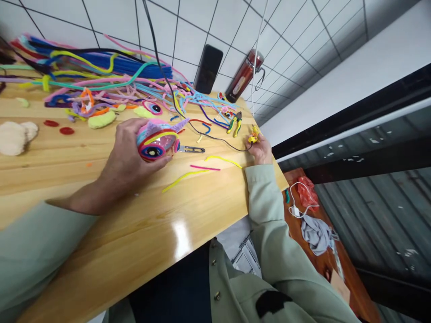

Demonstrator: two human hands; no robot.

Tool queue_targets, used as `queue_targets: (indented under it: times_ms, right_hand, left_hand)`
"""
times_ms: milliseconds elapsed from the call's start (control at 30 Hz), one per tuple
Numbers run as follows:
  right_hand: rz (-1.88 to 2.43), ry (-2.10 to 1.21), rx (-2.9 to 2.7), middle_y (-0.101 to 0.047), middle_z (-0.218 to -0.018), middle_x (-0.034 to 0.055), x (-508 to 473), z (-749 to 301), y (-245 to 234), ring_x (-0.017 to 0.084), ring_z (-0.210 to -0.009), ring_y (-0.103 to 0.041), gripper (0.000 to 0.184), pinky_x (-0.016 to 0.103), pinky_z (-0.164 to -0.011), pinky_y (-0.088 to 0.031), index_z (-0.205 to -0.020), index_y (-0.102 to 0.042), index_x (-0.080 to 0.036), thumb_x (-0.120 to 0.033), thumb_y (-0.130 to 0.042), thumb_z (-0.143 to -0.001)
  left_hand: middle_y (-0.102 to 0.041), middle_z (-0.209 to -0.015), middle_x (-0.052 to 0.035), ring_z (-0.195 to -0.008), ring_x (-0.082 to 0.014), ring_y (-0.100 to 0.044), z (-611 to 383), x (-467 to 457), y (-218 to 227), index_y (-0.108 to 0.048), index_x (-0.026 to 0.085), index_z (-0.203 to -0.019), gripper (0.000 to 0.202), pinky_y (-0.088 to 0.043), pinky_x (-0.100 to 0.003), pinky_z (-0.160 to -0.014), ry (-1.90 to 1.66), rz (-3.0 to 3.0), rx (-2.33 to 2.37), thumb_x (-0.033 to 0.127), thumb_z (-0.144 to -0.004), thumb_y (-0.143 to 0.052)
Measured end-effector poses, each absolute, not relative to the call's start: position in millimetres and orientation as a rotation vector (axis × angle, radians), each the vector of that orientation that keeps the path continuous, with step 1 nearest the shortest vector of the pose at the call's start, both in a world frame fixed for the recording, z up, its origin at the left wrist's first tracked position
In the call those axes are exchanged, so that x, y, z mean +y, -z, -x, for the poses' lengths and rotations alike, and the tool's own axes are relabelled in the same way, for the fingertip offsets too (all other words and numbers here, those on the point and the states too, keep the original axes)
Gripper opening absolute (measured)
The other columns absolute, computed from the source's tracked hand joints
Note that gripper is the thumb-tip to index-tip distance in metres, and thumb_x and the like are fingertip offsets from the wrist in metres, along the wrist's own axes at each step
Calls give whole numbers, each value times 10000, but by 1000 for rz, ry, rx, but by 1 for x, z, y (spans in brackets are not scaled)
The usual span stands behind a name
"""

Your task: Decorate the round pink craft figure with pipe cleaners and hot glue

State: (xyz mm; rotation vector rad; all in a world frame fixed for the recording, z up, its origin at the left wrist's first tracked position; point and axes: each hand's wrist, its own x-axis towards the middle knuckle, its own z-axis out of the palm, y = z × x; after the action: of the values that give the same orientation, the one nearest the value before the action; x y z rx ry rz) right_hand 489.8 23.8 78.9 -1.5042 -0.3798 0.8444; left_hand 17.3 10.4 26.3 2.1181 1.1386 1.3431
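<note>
My left hand [129,150] is wrapped round a clear ball [163,144] trimmed with pipe cleaners, with big round eyes and a purple horn. At the table's right edge my right hand [261,149] is closed on a small yellow glue gun [253,136], whose black cord runs back over the table. Most of the glue gun's body is hidden by the fingers. A slim metal tool [191,149] lies just right of the ball. In front of it are cut yellow pipe cleaners [183,178] and a pink piece [205,168].
Pliers with green and yellow handles [235,124] lie near the right hand. Heaped pipe cleaners [111,67] fill the back left. A phone [208,69] and a red thermos [245,76] stand against the tiled wall. Pale fluffy pieces [13,138] and red ovals [66,130] lie left.
</note>
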Motion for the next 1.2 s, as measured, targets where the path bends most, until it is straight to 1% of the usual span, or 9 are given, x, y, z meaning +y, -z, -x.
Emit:
queue_targets:
  times_ms: [167, 233, 300, 400, 500, 667, 867, 1033, 1200]
  right_hand:
    - [1570, -811, -497, -767, -973, 53, -2, -486, -79, 230, -994, -783, 307, 386, -936, -771, -1093, -725, -271, -577, -711, -1113]
    - [1625, -630, -694, -766, -1005, 41, -22, -478, -80, 247, -1089, -794, 420, 380, -962, -743, -1039, -723, -282, -670, -873, -988]
    - [1606, -530, -844, -798, -1077, 5, -40, -458, -83, 229, -1162, -781, 497, 363, -1038, -698, -1028, -747, -290, -638, -1038, -826]
    - [1559, -564, -1378, -871, -1168, 38, -55, -409, -91, 242, -1150, -787, 368, 439, -1136, -664, -1113, -855, -290, -568, -990, -913]
    - [1552, -593, -1833, -886, -1165, 60, -53, -366, -97, 277, -1120, -795, 168, 475, -1119, -651, -1107, -887, -293, -372, -921, -964]
    - [1753, -446, -2069, -876, -1147, 102, -44, -354, -97, 297, -1077, -782, 189, 470, -1058, -626, -1093, -875, -236, -158, -797, -939]
    - [1820, -525, -2121, -847, -1108, 89, -63, -354, -97, 263, -1003, -752, 100, 403, -957, -598, -1057, -843, -234, -177, -800, -987]
    - [1843, -529, -2258, -772, -1039, 90, -70, -344, -90, 273, -991, -700, 165, 412, -954, -557, -961, -750, -243, -85, -702, -963]
    - [1661, -608, -2069, -734, -916, 20, -68, -354, -100, 219, -846, -632, 101, 363, -821, -524, -974, -700, -263, -279, -739, -1065]
  left_hand:
    - [-622, -1664, -114, -1566, -559, -627, -13, 10, -29, -504, 414, -1715, 928, -535, -928, -1289, -1342, -2128, 1099, 442, -918, -978]
    - [-593, -1708, -89, -1602, -558, -595, -11, 11, -27, -447, 460, -1749, 984, -495, -943, -1309, -1341, -2134, 1049, 456, -926, -988]
    - [-581, -1720, -62, -1619, -536, -567, -10, 13, -24, -429, 473, -1748, 985, -471, -930, -1333, -1337, -2140, 1025, 489, -937, -989]
    - [-559, -1746, -46, -1619, -518, -535, -10, 18, -17, -432, 451, -1745, 985, -431, -923, -1365, -1312, -2140, 1032, 550, -944, -997]
    - [-551, -1763, -34, -1626, -529, -511, -11, 22, -12, -455, 432, -1748, 1016, -397, -952, -1380, -1339, -2119, 996, 631, -922, -1014]
    - [-599, -1741, -126, -1639, -528, -542, -11, 27, -9, -533, 342, -1739, 997, -433, -945, -1398, -1382, -2060, 881, 761, -951, -977]
    - [-591, -1778, -161, -1706, -552, -533, -11, 29, -7, -526, 290, -1767, 1002, -401, -958, -1420, -1382, -2075, 869, 795, -1000, -928]
    - [-574, -1800, -144, -1737, -536, -497, -14, 32, -1, -497, 290, -1779, 1039, -353, -958, -1447, -1370, -2076, 853, 842, -1000, -907]
    - [-592, -1760, -176, -1657, -487, -532, -16, 41, 8, -473, 282, -1746, 1125, -439, -928, -1419, -1438, -2104, 829, 816, -919, -1018]
